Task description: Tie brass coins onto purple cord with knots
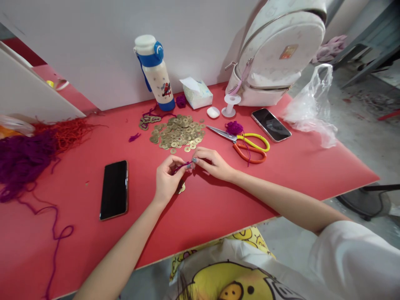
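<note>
My left hand (169, 177) and my right hand (214, 163) meet over the red table, fingertips pinched together. Between them runs a short length of purple cord (181, 166), gripped by both. A few brass coins (181, 188) show just below my left hand, partly hidden by it; whether they hang from the cord I cannot tell. Behind the hands spreads a heap of round brass coins with holes (179, 131). To the right lie scissors (251, 148) with one yellow and one orange handle, blades apart, and a small purple yarn ball (233, 128).
Purple yarn (28, 154) and red strands (70, 131) pile at left. One phone (114, 189) lies left, another phone (271, 124) right. Along the back stand a bottle (156, 75), a tissue pack (197, 95), a white spool (229, 106) and a backpack (275, 58). A plastic bag (312, 110) sits right.
</note>
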`<state>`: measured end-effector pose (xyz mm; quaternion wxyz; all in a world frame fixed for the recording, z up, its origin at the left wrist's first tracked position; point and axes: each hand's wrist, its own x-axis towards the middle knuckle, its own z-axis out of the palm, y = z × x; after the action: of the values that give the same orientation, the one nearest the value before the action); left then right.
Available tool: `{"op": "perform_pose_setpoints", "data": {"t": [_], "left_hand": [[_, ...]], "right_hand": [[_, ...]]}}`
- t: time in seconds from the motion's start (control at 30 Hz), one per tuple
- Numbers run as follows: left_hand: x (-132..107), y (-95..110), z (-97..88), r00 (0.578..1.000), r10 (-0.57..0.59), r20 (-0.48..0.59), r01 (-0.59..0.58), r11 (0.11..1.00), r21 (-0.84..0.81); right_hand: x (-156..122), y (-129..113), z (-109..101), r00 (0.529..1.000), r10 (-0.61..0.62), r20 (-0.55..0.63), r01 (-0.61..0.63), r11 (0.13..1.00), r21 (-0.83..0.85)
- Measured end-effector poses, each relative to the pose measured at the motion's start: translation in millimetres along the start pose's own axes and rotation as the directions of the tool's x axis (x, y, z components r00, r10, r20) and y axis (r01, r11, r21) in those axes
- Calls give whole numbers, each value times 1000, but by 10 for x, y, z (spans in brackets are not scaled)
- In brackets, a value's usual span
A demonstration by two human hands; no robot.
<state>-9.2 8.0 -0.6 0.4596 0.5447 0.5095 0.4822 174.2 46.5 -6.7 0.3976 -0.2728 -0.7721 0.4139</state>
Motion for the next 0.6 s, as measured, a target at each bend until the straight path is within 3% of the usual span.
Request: {"op": "perform_pose_setpoints", "data": {"t": [0.23, 0.4, 0.53, 0.6], "left_hand": [[-8, 7, -8, 998, -24, -58, 27, 999, 40], [-17, -27, -10, 996, 52, -69, -47, 996, 81], [22, -62, -22, 997, 80, -7, -78, 980, 186], [66, -23, -38, 980, 186, 63, -197, 938, 286]], "right_hand": [[-3, 13, -28, 994, 20, -106, -9, 995, 103], [-4, 12, -30, 990, 52, -129, -27, 982, 187], [7, 49, -7, 977, 138, -163, -112, 980, 162], [13, 77, 8, 962, 182, -203, -156, 978, 136]]}}
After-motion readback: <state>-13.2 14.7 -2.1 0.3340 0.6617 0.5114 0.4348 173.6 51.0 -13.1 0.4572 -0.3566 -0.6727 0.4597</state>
